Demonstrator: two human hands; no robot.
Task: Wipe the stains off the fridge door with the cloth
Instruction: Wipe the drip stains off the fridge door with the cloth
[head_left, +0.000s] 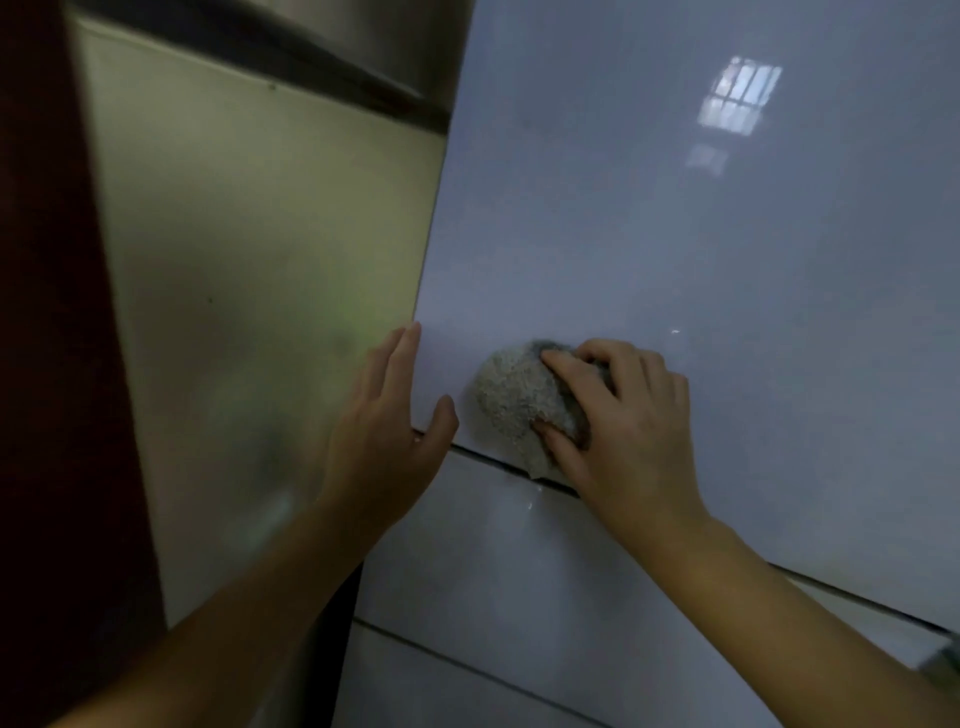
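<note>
Cloth (511, 400), a bunched grey-beige wad, lies pressed against the glossy pale fridge door (675, 234) close to its bottom edge, one corner hanging over the dark gap above the lower door (467, 571). The right hand (634, 415) grips it, fingers curled over the top and thumb tucked beneath. Just beside it, the left hand (384, 431) holds nothing, its straight fingers lying along the door's left edge and its thumb spread onto the front, with a cream wall (249, 234) behind.

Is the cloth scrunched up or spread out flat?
Scrunched up. The cloth is a rounded lump gripped by the right hand against the fridge door.
</note>
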